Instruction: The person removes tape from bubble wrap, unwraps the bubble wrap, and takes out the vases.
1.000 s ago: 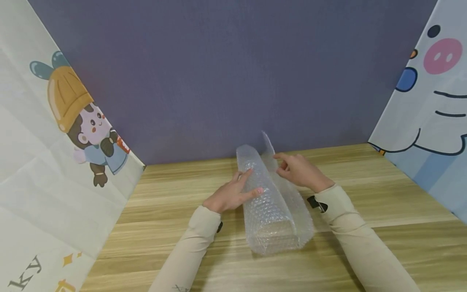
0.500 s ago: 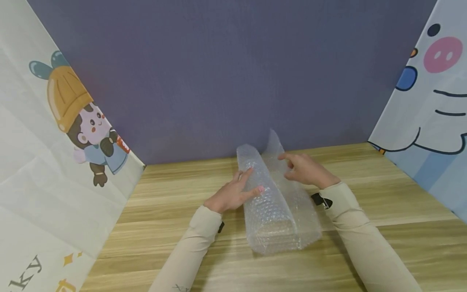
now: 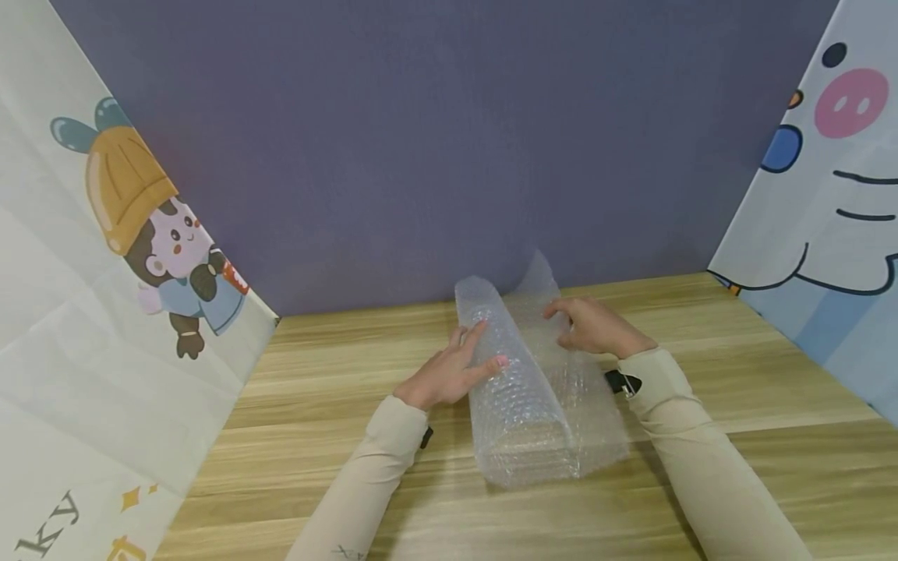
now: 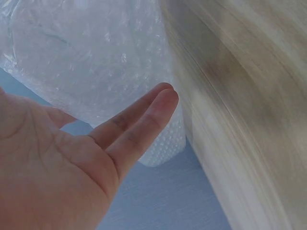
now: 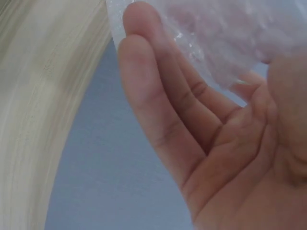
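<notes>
The left hand (image 3: 449, 375) lies spread wide on the wrap (image 3: 519, 405), but the right hand (image 3: 598, 327)'s loose, gaping grip could let the flap (image 3: 591, 413) spring back.

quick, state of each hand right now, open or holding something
Left hand: open, resting on the bubble-wrapped bundle.
Right hand: open, at the loose flap of bubble wrap, thumb and index fingertips apart.
</notes>
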`<state>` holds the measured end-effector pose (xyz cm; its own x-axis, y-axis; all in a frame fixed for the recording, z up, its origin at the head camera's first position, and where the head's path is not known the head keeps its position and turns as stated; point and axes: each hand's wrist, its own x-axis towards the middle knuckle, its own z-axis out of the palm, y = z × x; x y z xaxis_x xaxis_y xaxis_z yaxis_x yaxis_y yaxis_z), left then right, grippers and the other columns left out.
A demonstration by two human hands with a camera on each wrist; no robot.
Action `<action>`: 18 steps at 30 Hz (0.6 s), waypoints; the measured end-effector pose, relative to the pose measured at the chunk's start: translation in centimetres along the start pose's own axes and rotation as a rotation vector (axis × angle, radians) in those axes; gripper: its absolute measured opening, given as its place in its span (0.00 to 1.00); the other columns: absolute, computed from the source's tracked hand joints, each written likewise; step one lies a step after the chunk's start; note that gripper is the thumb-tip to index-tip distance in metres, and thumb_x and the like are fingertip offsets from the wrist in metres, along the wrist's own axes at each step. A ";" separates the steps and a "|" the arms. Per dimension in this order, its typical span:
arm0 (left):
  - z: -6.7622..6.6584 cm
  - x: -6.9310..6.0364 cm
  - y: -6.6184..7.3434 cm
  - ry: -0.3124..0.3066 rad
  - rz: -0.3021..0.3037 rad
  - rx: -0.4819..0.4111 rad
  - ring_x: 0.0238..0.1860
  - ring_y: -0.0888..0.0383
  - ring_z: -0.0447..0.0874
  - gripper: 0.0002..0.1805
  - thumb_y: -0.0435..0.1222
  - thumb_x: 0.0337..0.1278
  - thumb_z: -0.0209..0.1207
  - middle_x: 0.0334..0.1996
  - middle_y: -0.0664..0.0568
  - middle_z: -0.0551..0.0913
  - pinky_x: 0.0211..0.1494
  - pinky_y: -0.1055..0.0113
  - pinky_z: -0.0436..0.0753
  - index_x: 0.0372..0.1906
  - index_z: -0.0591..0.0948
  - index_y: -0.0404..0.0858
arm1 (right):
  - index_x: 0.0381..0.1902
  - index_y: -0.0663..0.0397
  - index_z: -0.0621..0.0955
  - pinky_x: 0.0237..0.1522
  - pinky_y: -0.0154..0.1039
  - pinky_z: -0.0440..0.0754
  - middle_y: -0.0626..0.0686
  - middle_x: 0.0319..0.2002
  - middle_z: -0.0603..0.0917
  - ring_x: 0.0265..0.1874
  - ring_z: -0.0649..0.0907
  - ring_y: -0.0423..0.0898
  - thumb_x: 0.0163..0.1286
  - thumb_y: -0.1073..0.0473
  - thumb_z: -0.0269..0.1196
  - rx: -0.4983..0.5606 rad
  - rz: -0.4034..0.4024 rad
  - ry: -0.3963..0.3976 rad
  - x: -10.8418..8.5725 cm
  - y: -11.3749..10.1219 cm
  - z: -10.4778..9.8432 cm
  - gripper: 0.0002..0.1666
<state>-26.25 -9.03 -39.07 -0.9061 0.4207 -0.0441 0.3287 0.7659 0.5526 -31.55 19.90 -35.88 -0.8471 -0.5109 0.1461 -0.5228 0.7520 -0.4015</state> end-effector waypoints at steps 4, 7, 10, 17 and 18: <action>0.0 0.0 0.0 0.001 0.002 -0.008 0.74 0.31 0.65 0.53 0.78 0.60 0.37 0.84 0.38 0.39 0.75 0.36 0.67 0.84 0.40 0.58 | 0.60 0.63 0.81 0.36 0.43 0.80 0.64 0.52 0.86 0.35 0.81 0.47 0.59 0.71 0.65 0.017 -0.002 0.004 0.0 0.4 0.1 0.28; 0.0 0.0 0.0 0.000 0.003 -0.017 0.72 0.32 0.68 0.53 0.78 0.60 0.38 0.84 0.40 0.39 0.74 0.36 0.68 0.84 0.41 0.59 | 0.58 0.64 0.81 0.37 0.44 0.81 0.65 0.52 0.86 0.35 0.82 0.47 0.58 0.72 0.65 0.014 -0.002 0.010 0.1 0.7 0.2 0.27; -0.1 0.0 0.0 -0.003 0.004 -0.030 0.71 0.33 0.70 0.54 0.79 0.60 0.38 0.84 0.41 0.39 0.73 0.37 0.70 0.84 0.40 0.59 | 0.57 0.64 0.82 0.39 0.46 0.82 0.64 0.50 0.86 0.36 0.83 0.49 0.57 0.72 0.66 -0.002 0.005 0.019 0.2 1.0 0.4 0.27; 0.0 0.1 -0.1 0.004 0.020 -0.040 0.71 0.34 0.70 0.53 0.78 0.61 0.37 0.84 0.41 0.39 0.73 0.38 0.71 0.84 0.40 0.58 | 0.53 0.63 0.83 0.42 0.51 0.82 0.63 0.48 0.87 0.39 0.84 0.53 0.56 0.71 0.67 -0.031 0.000 0.037 0.2 1.5 0.6 0.24; 0.0 0.1 -0.2 0.007 0.024 -0.039 0.71 0.34 0.70 0.53 0.78 0.61 0.37 0.84 0.41 0.39 0.73 0.38 0.70 0.84 0.40 0.58 | 0.53 0.62 0.83 0.42 0.51 0.82 0.63 0.47 0.87 0.39 0.84 0.53 0.56 0.70 0.68 -0.037 -0.002 0.040 0.2 1.5 0.7 0.23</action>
<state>-26.41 -9.09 -39.19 -0.8998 0.4355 -0.0251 0.3398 0.7358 0.5858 -32.47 20.69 -37.07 -0.8486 -0.4963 0.1831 -0.5273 0.7660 -0.3676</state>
